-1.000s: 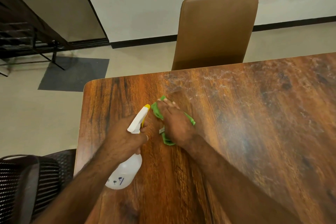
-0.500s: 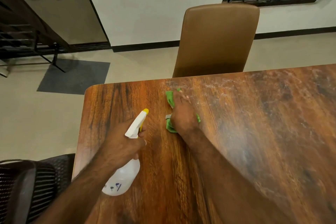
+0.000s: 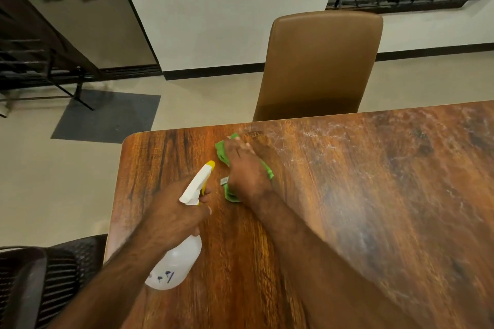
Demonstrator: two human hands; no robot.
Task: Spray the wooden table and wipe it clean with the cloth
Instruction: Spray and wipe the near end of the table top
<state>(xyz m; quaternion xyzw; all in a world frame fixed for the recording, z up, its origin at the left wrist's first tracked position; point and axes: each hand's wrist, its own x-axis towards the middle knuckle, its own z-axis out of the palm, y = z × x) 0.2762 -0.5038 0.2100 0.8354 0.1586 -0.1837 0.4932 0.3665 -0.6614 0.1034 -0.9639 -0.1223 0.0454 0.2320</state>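
Slid leftward: right hand (image 3: 247, 171) pressing crumpled cloth (image 3: 221, 152) (glossy wooden table (image 3: 374, 195)).

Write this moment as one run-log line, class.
step: wipe | left hand: holds spray bottle | right hand: presses green cloth on wooden table | white streaks: far edge

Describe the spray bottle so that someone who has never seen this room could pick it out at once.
Find the wooden table and go to its left end. There the left hand grips the spray bottle, beside the right hand pressing a green cloth. Only it is white, with a yellow nozzle tip and dark scribbles.
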